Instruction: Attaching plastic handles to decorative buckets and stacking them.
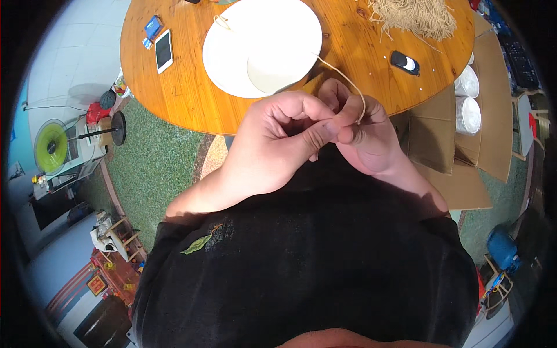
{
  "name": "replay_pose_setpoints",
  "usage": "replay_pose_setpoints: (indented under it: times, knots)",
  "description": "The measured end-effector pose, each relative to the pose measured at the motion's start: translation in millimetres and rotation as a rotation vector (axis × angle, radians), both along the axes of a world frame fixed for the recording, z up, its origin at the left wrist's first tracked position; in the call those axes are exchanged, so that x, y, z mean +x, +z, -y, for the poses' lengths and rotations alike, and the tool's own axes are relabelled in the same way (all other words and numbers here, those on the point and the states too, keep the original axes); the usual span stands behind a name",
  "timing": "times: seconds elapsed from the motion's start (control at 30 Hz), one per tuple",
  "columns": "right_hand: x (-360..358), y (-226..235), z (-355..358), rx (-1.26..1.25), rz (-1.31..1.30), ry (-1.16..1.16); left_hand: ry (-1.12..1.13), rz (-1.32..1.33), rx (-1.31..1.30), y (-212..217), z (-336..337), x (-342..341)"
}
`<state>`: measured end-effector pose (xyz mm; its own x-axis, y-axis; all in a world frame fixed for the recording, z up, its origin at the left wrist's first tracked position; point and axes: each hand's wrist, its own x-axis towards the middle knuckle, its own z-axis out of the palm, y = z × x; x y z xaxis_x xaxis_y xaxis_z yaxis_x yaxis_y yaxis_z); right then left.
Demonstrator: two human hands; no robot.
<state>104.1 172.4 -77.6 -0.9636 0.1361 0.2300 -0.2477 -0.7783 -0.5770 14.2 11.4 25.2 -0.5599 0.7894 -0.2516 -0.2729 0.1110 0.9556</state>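
A white plastic tub [226, 75] stands near the table's front edge, its pale inside showing. From its right side a thin beige cord [347, 76] arcs over to my hands in front of the table. My right hand [371, 136] is closed on the cord near its end, which passes over the fingers. Thumb and forefinger of my left hand [264, 142] pinch at the same spot, touching the right fingertips; the bit of cord between them is mostly hidden. Another short loop of cord [221, 22] shows at the tub's far left.
The round wooden table [180, 98] carries a white phone [164, 51], a small blue box [153, 26], a black object with a white patch [405, 62] and a heap of beige cords [415, 17]. At right, an open cardboard box [432, 142] holds white tubs [467, 115]. A fan [51, 146] stands left.
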Motion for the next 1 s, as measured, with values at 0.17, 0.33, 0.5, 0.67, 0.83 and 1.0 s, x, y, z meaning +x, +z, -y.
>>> replay_pose_setpoints:
  times: [0.17, 0.33, 0.5, 0.67, 0.83, 1.0]
  knots:
    - [4.6, 23.1, -4.9, 0.047, 0.216, -0.017, 0.082, -0.088, 0.103, -10.4, 2.6, 3.7]
    - [16.8, 17.2, -16.9, 0.823, 0.325, -0.798, 0.099, -0.329, 0.050, -12.3, 10.6, -6.1]
    - [11.7, 50.5, -16.1, 1.226, -0.021, -0.495, 0.042, -0.452, 0.019, -15.0, 12.8, -7.7]
    - [-3.0, 30.8, -17.8, 1.255, -0.113, -0.621, 0.021, -0.615, -0.021, -11.1, 12.4, -11.6]
    - [-0.9, 27.0, -11.7, 0.946, -0.118, -0.384, -0.029, -0.631, -0.077, 1.2, 23.2, -13.4]
    - [0.8, 32.4, -6.1, 0.589, 0.024, -0.096, -0.004, -0.760, -0.061, 10.8, 25.6, -12.0]
